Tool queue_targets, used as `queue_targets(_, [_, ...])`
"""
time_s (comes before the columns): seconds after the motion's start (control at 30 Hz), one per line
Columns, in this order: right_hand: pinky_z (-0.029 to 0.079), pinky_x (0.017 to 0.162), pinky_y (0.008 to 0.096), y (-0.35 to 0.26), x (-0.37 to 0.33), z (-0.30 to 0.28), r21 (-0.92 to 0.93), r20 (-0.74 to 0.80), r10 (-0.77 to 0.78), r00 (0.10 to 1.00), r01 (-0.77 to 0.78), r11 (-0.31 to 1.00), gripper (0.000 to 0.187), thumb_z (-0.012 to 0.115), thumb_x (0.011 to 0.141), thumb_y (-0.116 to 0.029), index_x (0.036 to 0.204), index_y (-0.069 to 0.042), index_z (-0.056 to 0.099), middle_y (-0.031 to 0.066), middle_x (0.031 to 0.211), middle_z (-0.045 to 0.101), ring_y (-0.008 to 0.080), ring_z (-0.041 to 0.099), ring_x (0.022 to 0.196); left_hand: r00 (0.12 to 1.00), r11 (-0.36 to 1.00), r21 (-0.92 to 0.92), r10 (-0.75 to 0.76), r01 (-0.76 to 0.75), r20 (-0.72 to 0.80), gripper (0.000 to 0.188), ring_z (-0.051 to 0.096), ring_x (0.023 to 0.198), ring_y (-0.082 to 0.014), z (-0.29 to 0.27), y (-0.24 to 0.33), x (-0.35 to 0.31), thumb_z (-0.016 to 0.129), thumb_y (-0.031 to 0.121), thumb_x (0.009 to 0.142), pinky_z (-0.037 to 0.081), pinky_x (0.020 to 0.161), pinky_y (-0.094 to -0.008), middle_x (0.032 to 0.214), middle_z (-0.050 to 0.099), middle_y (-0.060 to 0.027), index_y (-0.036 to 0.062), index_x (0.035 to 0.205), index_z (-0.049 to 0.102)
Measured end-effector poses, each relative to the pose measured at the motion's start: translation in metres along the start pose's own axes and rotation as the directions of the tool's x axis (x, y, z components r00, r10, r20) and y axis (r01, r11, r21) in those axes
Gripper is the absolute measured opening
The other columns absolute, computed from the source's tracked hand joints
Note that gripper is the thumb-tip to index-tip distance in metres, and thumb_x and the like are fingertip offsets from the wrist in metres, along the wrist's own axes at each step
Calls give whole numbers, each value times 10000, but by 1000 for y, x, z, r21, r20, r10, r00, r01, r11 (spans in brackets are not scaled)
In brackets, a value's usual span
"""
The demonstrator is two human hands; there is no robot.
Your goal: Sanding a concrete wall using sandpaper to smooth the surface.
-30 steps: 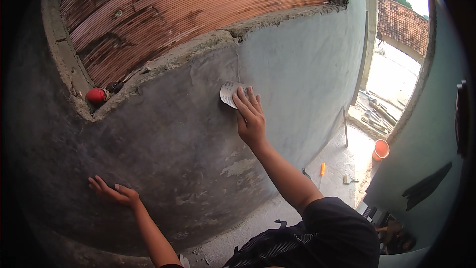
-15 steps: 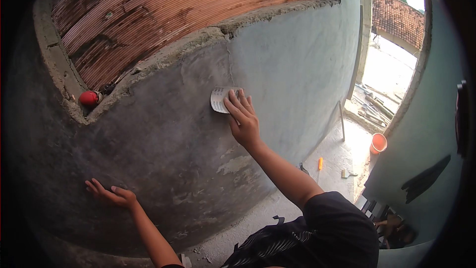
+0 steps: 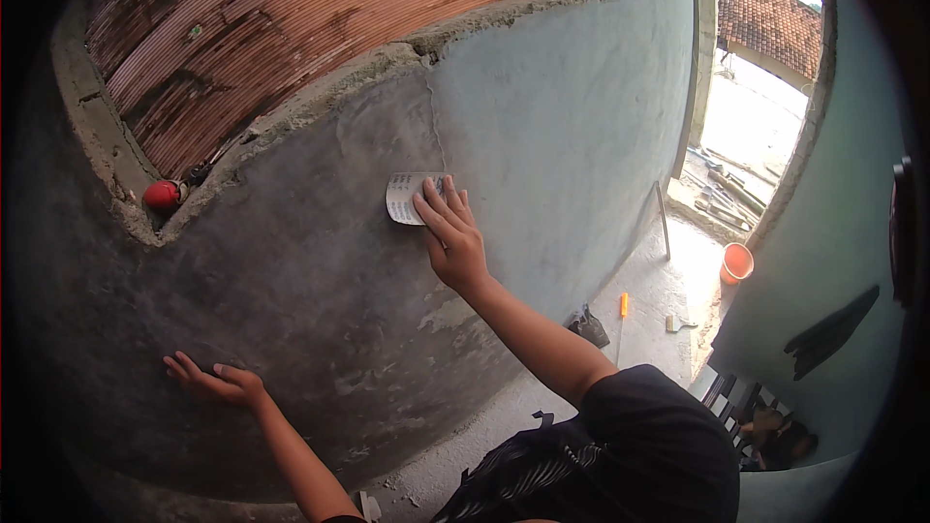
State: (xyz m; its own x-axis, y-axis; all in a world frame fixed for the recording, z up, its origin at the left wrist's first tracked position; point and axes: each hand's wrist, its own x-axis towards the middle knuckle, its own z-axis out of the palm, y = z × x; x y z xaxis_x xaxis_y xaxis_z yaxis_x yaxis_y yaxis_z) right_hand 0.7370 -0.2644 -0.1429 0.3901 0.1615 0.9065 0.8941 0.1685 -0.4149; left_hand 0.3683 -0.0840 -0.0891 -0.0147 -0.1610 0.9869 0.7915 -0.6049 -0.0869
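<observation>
Right hand [image 3: 453, 244] presses the sheet [image 3: 407, 196] on the wall [image 3: 320, 271] mid-height; left hand [image 3: 215, 383] flat lower left; ball [image 3: 162, 195] on the ledge corner.

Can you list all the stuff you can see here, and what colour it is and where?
sheet of sandpaper: one, pale grey, pressed flat on the wall under the right hand
plastered wall: one, grey, fills the middle
brick strip: one, reddish-brown, above the plaster
round red thing: one, red, on the ledge at the left
bucket: one, orange, on the floor at the right
small orange tool: one, on the floor near the wall
tiled roof: one, reddish, outside at top right
left hand: one, flat on the wall, low left
right hand: one, flat on the sandpaper
</observation>
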Motion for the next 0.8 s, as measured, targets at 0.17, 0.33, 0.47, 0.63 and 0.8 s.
queue_targets(0.17, [264,1222,558,32,-29,-13,-62,31,56,998,-54,997,501,603,937,-19,1426,-128,607,111,1552,511,357,367,1505,1000,1000,-12,-5,5,0,554,387,1468,-439,1,-1,1,347,197,1012,277,1211,-543,1572,430,-244,-22,1509,456])
queue_targets(0.33, [247,1238,502,37,-17,-9,230,-234,433,870,-384,894,491,558,982,-1,1456,-126,581,118,1575,476,354,345,1516,1000,1000,-10,11,-12,-13,556,396,1463,-437,2,-1,2,353,187,1002,278,1214,-543,1566,436,-246,-29,1502,461])
queue_targets(0.47, [246,1235,531,13,-49,-6,40,4,217,976,-217,975,504,578,962,3,1447,-134,588,107,1577,477,356,338,1519,1000,1000,-5,10,-10,-10,555,407,1456,-437,3,1,0,354,187,1003,279,1214,-546,1562,440,-250,-31,1501,461])
queue_targets(0.63, [265,1221,543,56,-94,-21,-73,25,256,966,-253,965,505,590,938,7,1423,-133,615,100,1561,500,359,379,1499,1000,1000,-7,23,-23,-15,553,406,1457,-437,2,0,2,354,190,1006,279,1215,-549,1565,433,-256,-30,1501,461])
queue_targets(0.8, [291,1215,526,43,-105,-12,-94,-52,384,922,-387,917,499,587,955,-9,1441,-119,594,118,1559,498,345,390,1493,1000,1000,-11,21,-21,-10,553,405,1456,-445,1,0,1,356,197,1005,270,1222,-549,1565,428,-263,-34,1495,464])
